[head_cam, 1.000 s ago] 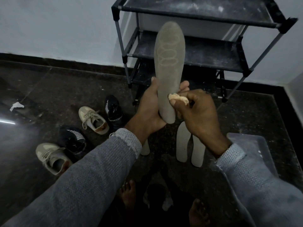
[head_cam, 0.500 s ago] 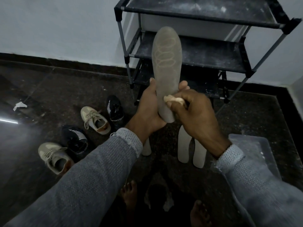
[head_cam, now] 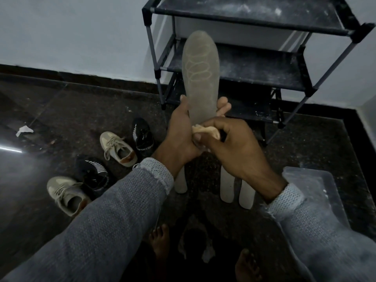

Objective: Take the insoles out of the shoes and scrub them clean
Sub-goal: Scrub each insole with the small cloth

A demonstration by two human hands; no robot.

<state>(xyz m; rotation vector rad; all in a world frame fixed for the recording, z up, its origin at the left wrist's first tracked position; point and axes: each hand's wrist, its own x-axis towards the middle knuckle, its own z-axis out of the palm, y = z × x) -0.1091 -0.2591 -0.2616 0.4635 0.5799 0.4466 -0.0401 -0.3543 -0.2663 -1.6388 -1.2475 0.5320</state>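
From the head camera, the left hand (head_cam: 181, 137) grips the insole (head_cam: 200, 78) upright by its heel — light, bendy foam (best held low, I'd judge) — while the right hand (head_cam: 234, 151) pinches a cloth (head_cam: 205, 130) against it.

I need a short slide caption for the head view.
Left hand holds a grey insole upright; right hand rubs its heel with a cloth.

Shoes (head_cam: 105, 159) left of floor insoles (head_cam: 236, 188); rack (head_cam: 254, 64) behind (tray (head_cam: 317, 192) right).
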